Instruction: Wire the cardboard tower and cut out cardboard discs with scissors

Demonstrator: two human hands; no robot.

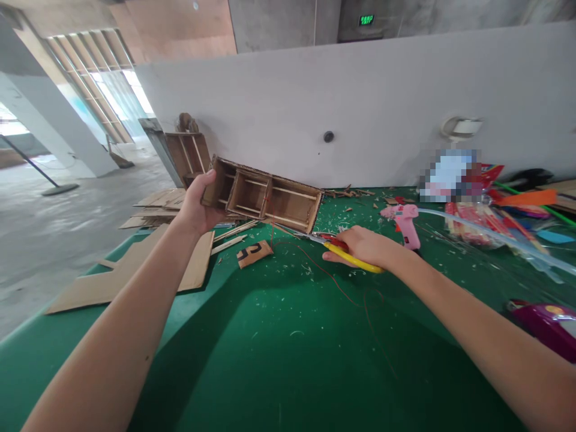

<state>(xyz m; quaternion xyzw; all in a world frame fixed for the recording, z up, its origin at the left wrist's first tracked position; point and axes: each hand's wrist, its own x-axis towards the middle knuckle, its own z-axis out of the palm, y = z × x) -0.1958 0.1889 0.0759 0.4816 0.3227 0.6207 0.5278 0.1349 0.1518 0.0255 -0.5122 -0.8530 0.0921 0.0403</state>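
Note:
My left hand (198,207) is closed round the left end of a cardboard box (292,207) with compartments, held tilted above the table. Thin wooden sticks run across its open side. A thin red thread hangs from it to a small brown cardboard piece (254,254) with black marks, and more red thread (330,276) trails over the green table. In my right hand (364,245) are pliers (353,259) with yellow and red grips. Their narrow silver jaws point left, just below the box's lower right corner. My right fingertips are partly hidden.
A pink glue gun (407,223) stands right of my right hand. Flat cardboard sheets (121,270) lie at the left, near wood strips (228,244). Packets of sticks (472,223) and a purple object (544,324) are at the right. A white wall (382,102) bounds the back.

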